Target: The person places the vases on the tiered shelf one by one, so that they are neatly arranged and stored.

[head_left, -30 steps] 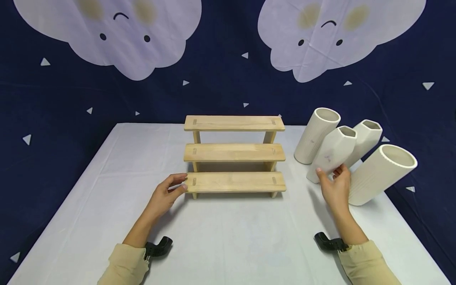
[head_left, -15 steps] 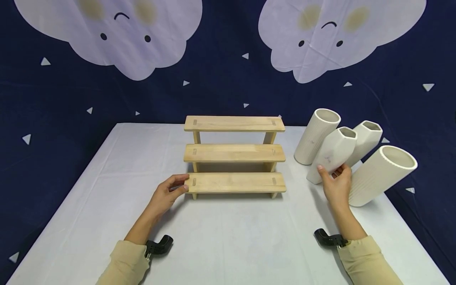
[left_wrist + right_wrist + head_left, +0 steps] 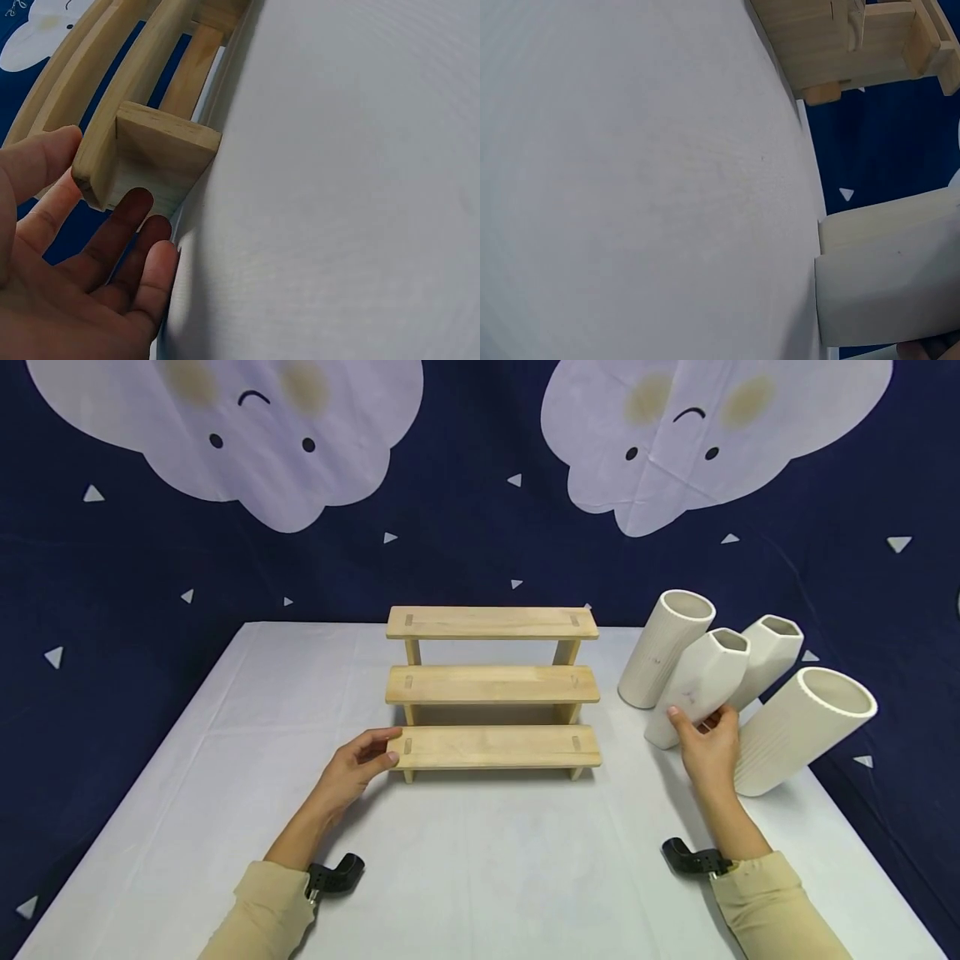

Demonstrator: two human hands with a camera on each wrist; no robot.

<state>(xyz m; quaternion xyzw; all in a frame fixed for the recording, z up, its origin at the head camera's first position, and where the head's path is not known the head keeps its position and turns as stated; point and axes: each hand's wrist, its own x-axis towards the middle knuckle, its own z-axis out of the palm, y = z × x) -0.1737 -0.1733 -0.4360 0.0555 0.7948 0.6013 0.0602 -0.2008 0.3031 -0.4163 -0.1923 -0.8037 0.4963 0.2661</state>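
Observation:
My left hand [image 3: 352,777] holds the left end of the lowest board of a three-tier wooden display stand [image 3: 492,747]. In the left wrist view its thumb and index finger [image 3: 49,214] lie at the end of that board, with the other fingers loosely bent below. My right hand [image 3: 711,760] grips the lower part of a white faceted vase [image 3: 701,681], thumb on the near face and fingers round the right side. That vase stands on the table. In the right wrist view only a bit of the hand shows at the bottom corner, by the vase [image 3: 889,289].
Beside the held vase stand a ribbed round vase [image 3: 663,652] at its left, another faceted vase [image 3: 768,656] behind it, and a wide ribbed vase [image 3: 798,735] at its right. A white cloth covers the table [image 3: 510,860]. Behind hangs a dark blue cloth [image 3: 465,485] with clouds.
The left hand's fingers have shifted slightly right along the end of the lowest board. The right hand, the vases and the stand look nearly unchanged.

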